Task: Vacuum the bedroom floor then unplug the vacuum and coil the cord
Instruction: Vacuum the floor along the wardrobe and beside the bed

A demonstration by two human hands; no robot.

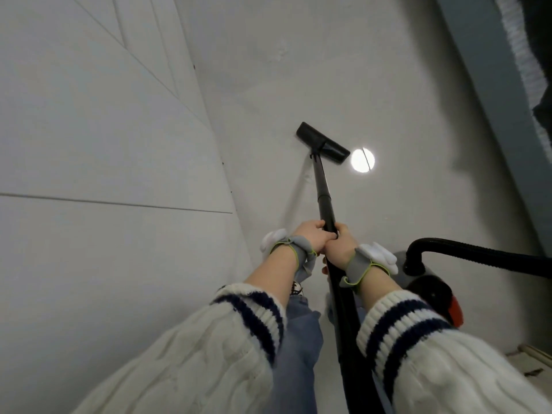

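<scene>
A black vacuum wand (pixel 324 195) runs from my hands forward to a flat black floor nozzle (pixel 322 143) resting on the pale grey floor (pixel 298 70). My left hand (pixel 313 236) and my right hand (pixel 342 245) both grip the wand side by side, fingers wrapped around it. A black ribbed hose (pixel 478 256) curves in from the right to the vacuum body (pixel 433 294), dark with a red part, low at the right. No cord or plug shows.
White wardrobe panels (pixel 104 144) line the left side close to the nozzle. A grey bed frame with dark bedding (pixel 507 85) runs along the right. A bright round light reflection (pixel 362 160) lies on the floor beside the nozzle. My jeans-clad legs are below.
</scene>
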